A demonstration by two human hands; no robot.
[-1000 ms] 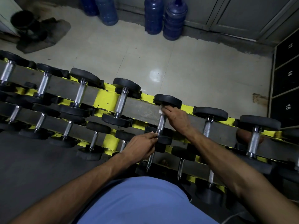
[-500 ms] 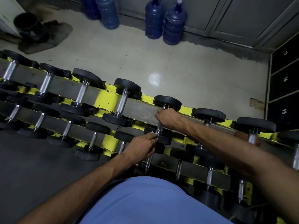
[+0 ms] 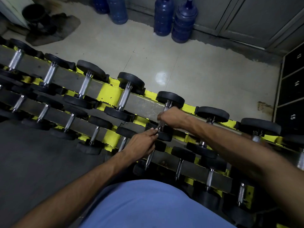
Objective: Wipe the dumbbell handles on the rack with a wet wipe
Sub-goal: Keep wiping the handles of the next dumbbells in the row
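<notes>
Pale tiled floor (image 3: 197, 71) spreads beyond both hands, and a grey and yellow rack (image 3: 110, 96) runs slantwise under them, loaded with rows of black-headed dumbbells on at least two tiers. Dark numbered lockers (image 3: 294, 99) stand far out past the right hand. Four blue water jugs (image 3: 184, 22) line the wall well beyond the hands. The person's blue shirt (image 3: 148, 204) fills the space nearest the camera, between the forearms.

On the upper tier sits the dumbbell (image 3: 170, 98) being worked on, its far head just beyond the right hand's knuckles. The right hand (image 3: 172, 116) is wrapped round the steel handle (image 3: 160, 125), fingers curled over it, and a short length of bare metal shows below the fist. The left hand (image 3: 141, 143) reaches in from the near side, its fingers nearly straight and held together, their tips pressed against the dumbbell's near head just below the right hand.

The wet wipe cannot be made out: only a pale blur shows at the right hand's fingers.
</notes>
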